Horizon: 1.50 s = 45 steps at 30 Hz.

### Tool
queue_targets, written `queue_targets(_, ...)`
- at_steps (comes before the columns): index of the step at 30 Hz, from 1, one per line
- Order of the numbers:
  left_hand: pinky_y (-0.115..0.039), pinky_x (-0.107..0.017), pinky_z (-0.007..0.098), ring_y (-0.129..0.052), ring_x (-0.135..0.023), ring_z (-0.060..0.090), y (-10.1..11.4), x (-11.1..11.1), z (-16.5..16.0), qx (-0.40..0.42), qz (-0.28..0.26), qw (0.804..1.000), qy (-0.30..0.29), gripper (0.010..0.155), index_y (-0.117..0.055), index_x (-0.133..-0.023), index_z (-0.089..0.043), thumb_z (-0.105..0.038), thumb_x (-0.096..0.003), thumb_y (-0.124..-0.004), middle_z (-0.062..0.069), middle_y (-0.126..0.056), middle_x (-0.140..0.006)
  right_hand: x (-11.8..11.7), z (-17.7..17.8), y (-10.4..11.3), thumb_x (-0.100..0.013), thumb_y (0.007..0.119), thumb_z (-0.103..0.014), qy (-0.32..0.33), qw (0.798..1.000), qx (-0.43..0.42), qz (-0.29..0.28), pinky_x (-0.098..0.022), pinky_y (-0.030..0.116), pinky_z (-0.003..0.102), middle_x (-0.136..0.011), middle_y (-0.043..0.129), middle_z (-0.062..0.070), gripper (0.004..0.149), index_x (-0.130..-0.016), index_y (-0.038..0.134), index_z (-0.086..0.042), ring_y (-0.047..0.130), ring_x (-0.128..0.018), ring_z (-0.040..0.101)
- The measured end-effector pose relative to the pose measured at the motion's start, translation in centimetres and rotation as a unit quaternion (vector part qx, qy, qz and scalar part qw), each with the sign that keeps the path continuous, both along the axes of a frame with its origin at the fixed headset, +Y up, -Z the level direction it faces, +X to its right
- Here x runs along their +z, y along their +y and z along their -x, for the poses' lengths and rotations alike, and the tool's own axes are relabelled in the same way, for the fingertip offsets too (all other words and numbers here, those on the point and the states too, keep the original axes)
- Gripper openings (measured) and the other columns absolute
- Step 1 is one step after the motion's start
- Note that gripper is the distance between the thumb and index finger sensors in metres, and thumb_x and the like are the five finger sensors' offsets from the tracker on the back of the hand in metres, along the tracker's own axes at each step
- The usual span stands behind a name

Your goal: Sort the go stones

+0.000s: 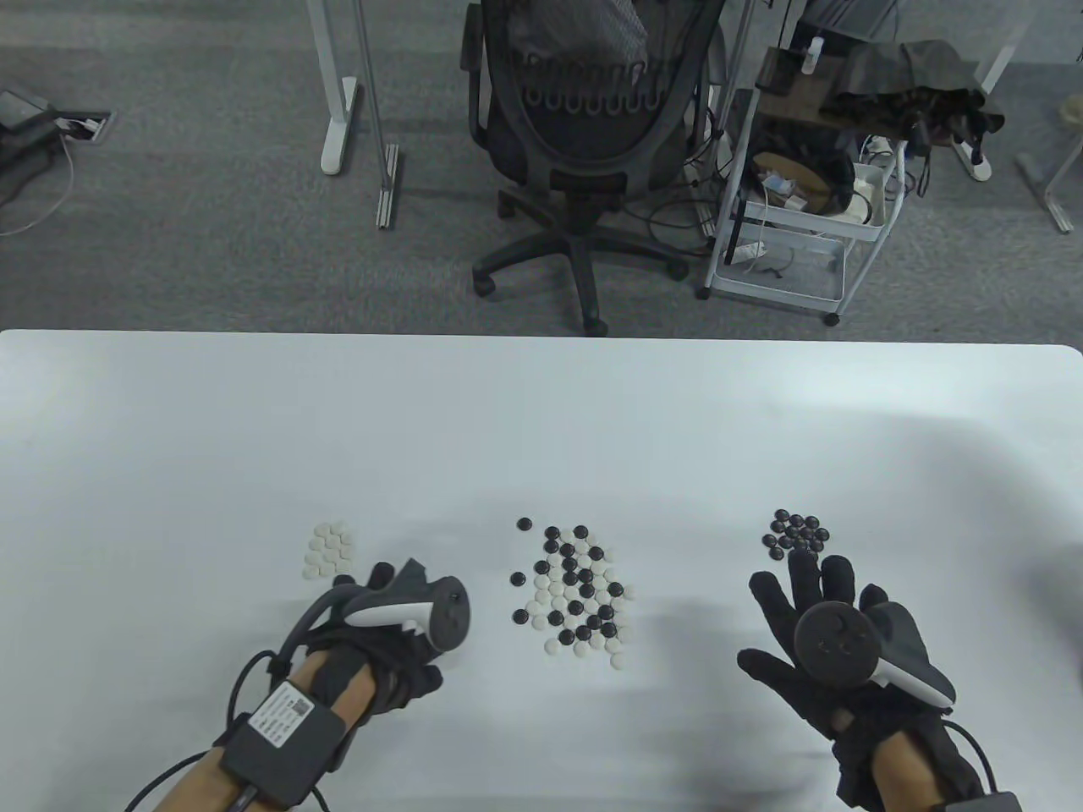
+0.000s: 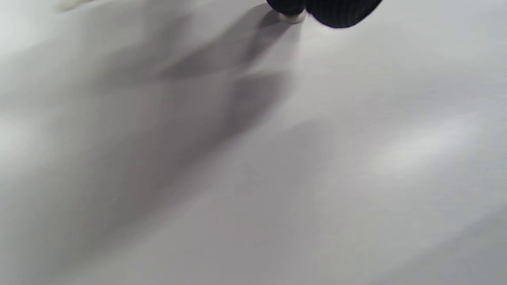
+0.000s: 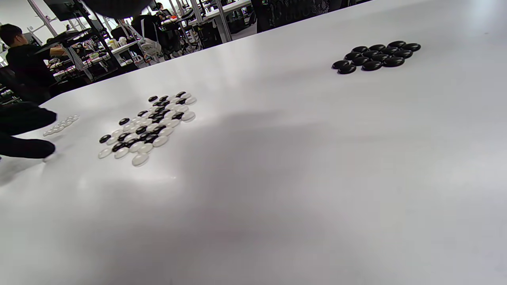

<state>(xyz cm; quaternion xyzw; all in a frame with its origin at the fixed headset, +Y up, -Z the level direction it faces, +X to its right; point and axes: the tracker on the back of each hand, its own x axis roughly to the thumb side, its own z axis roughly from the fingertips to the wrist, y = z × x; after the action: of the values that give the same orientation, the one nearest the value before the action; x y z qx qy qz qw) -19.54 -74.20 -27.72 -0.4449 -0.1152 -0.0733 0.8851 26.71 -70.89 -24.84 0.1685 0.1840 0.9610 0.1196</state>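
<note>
A mixed heap of black and white Go stones (image 1: 575,592) lies at the table's middle. Left of it is a small group of white stones (image 1: 328,548), and on the right a group of black stones (image 1: 797,533), also seen in the right wrist view (image 3: 376,54). My left hand (image 1: 360,585) sits just below the white group with its fingers curled. In the left wrist view its fingertips (image 2: 336,12) pinch a white stone (image 2: 292,18) against the table. My right hand (image 1: 804,584) hovers just below the black group, fingers spread and straight, holding nothing.
The white table (image 1: 541,423) stretches bare behind the stones to its far edge. Beyond that edge stand an office chair (image 1: 584,127) and a wire cart (image 1: 795,211). A person (image 3: 23,55) sits at desks far in the background.
</note>
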Motion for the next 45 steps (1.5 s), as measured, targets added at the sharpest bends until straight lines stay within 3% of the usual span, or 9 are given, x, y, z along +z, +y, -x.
queue_targets(3,-0.002,-0.059,0.083,0.014,-0.092,0.060,0.2,-0.3,4.8,-0.023,-0.010,0.997,0.079,0.060,-0.036,-0.118,-0.027,-0.042,-0.0617,-0.052,0.031,0.012,-0.112,0.0,0.1,-0.1,-0.055,0.054,-0.055,0.000,1.000,0.002,0.002,-0.050,0.001,0.080,-0.106,-0.008,0.034,0.084,-0.114,0.015,-0.009,-0.014,-0.086,0.059)
queue_targets(8,0.000,-0.059,0.083,0.018,-0.091,0.059,-0.2,-1.0,8.8,0.011,-0.010,0.987,0.160,0.060,-0.035,-0.118,-0.028,-0.041,-0.0615,-0.052,0.030,0.016,-0.111,0.0,0.2,-0.1,-0.056,0.054,-0.055,-0.001,1.000,0.005,0.004,-0.050,0.001,0.080,-0.106,-0.008,0.034,0.084,-0.114,0.015,-0.009,-0.013,-0.086,0.059)
queue_targets(24,0.003,-0.060,0.083,0.021,-0.091,0.057,-0.6,-3.9,9.2,0.004,-0.027,0.981,0.190,0.062,-0.030,-0.117,-0.030,-0.042,-0.0599,-0.050,0.028,0.020,-0.109,-0.1,0.0,0.1,-0.056,0.054,-0.055,-0.007,1.000,0.003,0.004,-0.050,0.001,0.080,-0.106,-0.008,0.034,0.084,-0.114,0.015,-0.009,-0.014,-0.086,0.059)
queue_targets(29,0.003,-0.060,0.082,0.021,-0.091,0.057,0.1,-4.2,8.8,0.004,-0.039,0.980,0.193,0.062,-0.029,-0.117,-0.030,-0.042,-0.0598,-0.049,0.028,0.020,-0.109,-0.1,0.0,0.1,-0.056,0.054,-0.055,-0.005,1.000,0.001,0.001,-0.050,0.001,0.080,-0.106,-0.008,0.034,0.084,-0.114,0.015,-0.009,-0.014,-0.086,0.059)
queue_targets(33,0.002,-0.060,0.083,0.021,-0.091,0.057,2.5,-4.0,6.1,0.013,-0.069,0.987,0.148,0.063,-0.030,-0.118,-0.028,-0.043,-0.0602,-0.050,0.029,0.019,-0.110,-0.1,-0.1,0.2,-0.056,0.054,-0.055,-0.005,1.000,-0.002,-0.001,-0.050,0.001,0.080,-0.106,-0.008,0.034,0.084,-0.114,0.015,-0.009,-0.014,-0.086,0.059)
queue_targets(37,-0.001,-0.060,0.083,0.017,-0.092,0.059,4.2,-3.7,1.5,0.036,-0.057,0.995,0.072,0.064,-0.045,-0.120,-0.023,-0.046,-0.0607,-0.052,0.030,0.013,-0.113,-0.1,0.0,0.1,-0.056,0.054,-0.055,-0.003,1.000,-0.001,0.002,-0.050,0.001,0.080,-0.106,-0.008,0.034,0.084,-0.114,0.015,-0.009,-0.014,-0.086,0.059)
queue_targets(45,-0.008,-0.061,0.083,0.007,-0.095,0.061,3.6,-1.9,-8.8,0.048,-0.021,0.995,-0.091,0.059,-0.062,-0.116,-0.022,-0.046,-0.0622,-0.056,0.031,0.001,-0.117,0.0,0.0,0.2,-0.055,0.054,-0.055,-0.002,1.000,-0.004,-0.001,-0.050,0.001,0.080,-0.106,-0.008,0.034,0.084,-0.114,0.015,-0.009,-0.014,-0.086,0.059)
